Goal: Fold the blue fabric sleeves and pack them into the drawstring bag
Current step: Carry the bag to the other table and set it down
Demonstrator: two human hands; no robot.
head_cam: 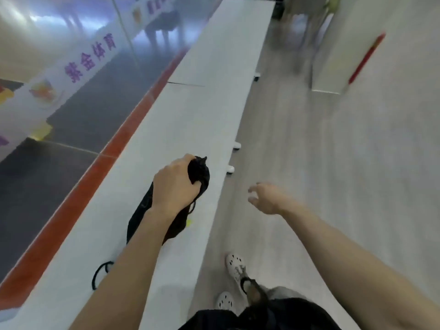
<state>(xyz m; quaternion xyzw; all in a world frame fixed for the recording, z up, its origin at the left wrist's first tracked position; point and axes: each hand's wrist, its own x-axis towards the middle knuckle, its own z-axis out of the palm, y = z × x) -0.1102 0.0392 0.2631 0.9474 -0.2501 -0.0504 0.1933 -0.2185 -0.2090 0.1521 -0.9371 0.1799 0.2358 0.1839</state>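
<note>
A black drawstring bag [202, 173] lies on a long white table [171, 129], its gathered mouth pointing away from me. My left hand [175, 186] is clamped over the bag near that mouth. A loop of black cord [100, 275] trails on the table beside my left forearm. My right hand [266, 198] hovers off the table's right edge above the floor, fingers spread and curled, holding nothing. No blue fabric sleeves show anywhere; whether they are inside the bag I cannot tell.
The table runs far ahead, with white castors [230, 168] under its right edge. A second white table [342, 55] with a red strip stands at the upper right. Glass panels with purple lettering [90, 60] line the left. My white shoes [235, 265] are on grey floor.
</note>
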